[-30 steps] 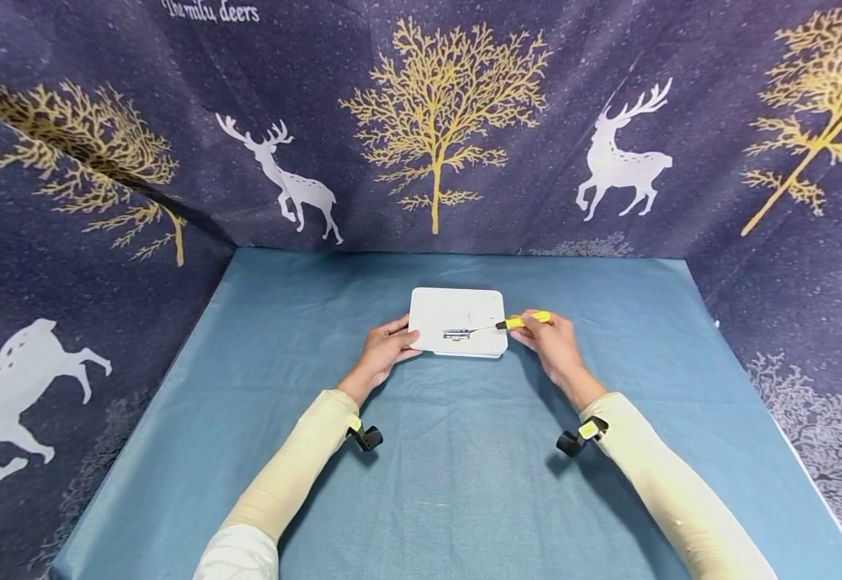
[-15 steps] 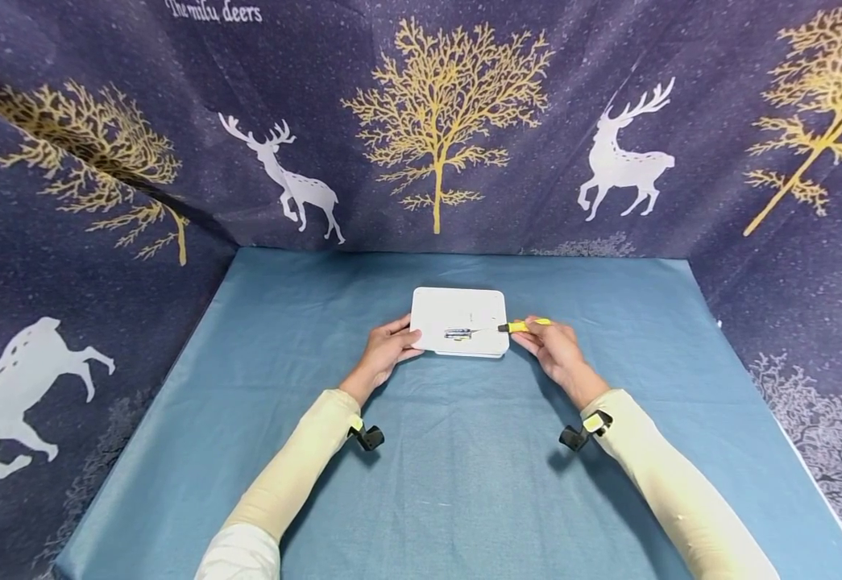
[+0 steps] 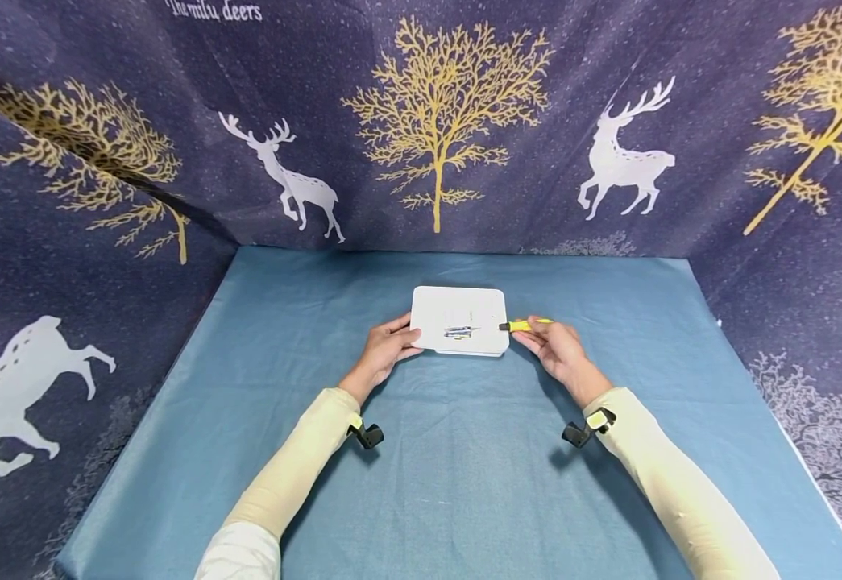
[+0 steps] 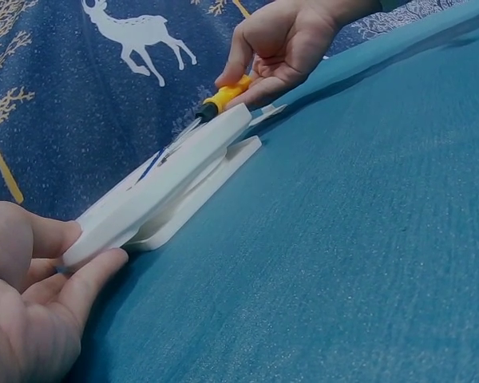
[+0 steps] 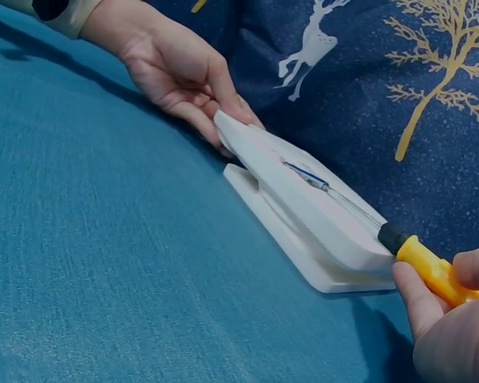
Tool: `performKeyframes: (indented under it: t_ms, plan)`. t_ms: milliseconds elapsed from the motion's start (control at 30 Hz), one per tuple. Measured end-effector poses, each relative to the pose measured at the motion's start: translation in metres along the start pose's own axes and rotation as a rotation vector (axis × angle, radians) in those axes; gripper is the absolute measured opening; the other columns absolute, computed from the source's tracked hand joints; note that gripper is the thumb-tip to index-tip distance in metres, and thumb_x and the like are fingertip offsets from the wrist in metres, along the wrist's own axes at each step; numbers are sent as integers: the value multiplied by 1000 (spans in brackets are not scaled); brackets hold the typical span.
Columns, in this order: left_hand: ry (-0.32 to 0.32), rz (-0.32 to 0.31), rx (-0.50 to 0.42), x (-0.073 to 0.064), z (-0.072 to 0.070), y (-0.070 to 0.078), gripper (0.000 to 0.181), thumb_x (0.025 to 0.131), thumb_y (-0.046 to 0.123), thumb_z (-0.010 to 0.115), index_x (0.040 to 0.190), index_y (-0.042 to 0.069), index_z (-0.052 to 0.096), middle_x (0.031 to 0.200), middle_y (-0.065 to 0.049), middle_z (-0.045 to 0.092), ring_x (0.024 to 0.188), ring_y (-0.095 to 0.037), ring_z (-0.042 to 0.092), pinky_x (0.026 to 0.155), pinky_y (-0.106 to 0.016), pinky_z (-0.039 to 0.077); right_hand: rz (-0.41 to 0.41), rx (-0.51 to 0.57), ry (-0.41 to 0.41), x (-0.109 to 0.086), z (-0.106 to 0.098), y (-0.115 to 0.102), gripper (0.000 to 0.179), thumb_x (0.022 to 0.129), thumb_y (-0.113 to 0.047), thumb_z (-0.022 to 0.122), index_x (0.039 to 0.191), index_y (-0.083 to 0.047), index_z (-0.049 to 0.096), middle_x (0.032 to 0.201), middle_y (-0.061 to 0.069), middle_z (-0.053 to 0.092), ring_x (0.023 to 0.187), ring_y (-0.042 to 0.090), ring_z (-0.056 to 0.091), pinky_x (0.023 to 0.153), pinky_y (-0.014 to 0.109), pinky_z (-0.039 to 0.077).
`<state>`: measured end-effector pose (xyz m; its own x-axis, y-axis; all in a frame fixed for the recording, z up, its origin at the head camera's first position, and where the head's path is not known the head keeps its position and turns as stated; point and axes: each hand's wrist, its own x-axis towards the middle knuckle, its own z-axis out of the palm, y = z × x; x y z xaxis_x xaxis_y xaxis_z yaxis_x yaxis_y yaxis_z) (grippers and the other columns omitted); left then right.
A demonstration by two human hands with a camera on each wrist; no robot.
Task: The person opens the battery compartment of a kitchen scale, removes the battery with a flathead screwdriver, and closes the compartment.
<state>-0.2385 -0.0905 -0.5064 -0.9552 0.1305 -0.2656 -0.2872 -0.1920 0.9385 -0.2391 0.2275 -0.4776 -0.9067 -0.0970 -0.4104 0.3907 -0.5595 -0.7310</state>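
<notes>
A flat white device (image 3: 457,302) with rounded corners and a stand-like base leans tilted on the cloth. A blue-and-silver battery (image 3: 455,332) shows in an opening in its upper face. My left hand (image 3: 384,352) grips the device's left edge, thumb on top and fingers beneath. In my right hand (image 3: 560,354) I hold a screwdriver (image 5: 433,270) with a yellow handle and black collar, pinched between thumb and fingers. Its thin metal shaft (image 5: 355,211) lies over the device's face, and the tip reaches the battery's near end in the right wrist view.
Blue cloth (image 3: 435,483) covers the table beneath both forearms. Behind it hangs a dark fabric backdrop (image 3: 508,201) with white deer and golden trees. A small black camera mount (image 3: 370,437) sits on the left wrist, another mount (image 3: 578,435) on the right.
My right hand and the screwdriver handle have dipped slightly and shifted a little right over the last second. The battery's right end now looks slightly raised. My left hand keeps its grip on the device.
</notes>
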Motion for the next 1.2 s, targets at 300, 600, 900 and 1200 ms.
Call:
performKeyframes:
  t_ms: [300,600,900,1200]
  plan:
    - [-23,25,4,3,-1,-1,55,100,1,64,152,5,48,142,-26,57,122,-37,64,95,-41,60,-177,-90,-30,-13,10,-14,9,106,1,48,104,-1,57,88,11,75,80,18,76,88,33,62]
    - [-17,26,2,1,-1,0,56,100,0,64,153,4,46,142,-26,57,123,-37,64,93,-39,61,-396,-362,0,-23,29,-9,27,104,-6,60,119,15,54,95,8,78,79,15,77,82,34,62]
    - [-23,27,-6,1,-2,-2,57,100,0,64,154,3,45,144,-26,56,124,-38,62,93,-39,61,-485,-481,22,-28,41,3,25,103,-8,63,115,14,59,86,-1,77,76,15,77,71,29,64]
    - [-26,25,-13,1,-2,-2,57,100,0,64,154,4,45,144,-26,55,124,-38,62,93,-39,61,-549,-657,74,-27,49,8,24,100,-6,66,114,13,62,97,22,74,76,15,75,73,34,64]
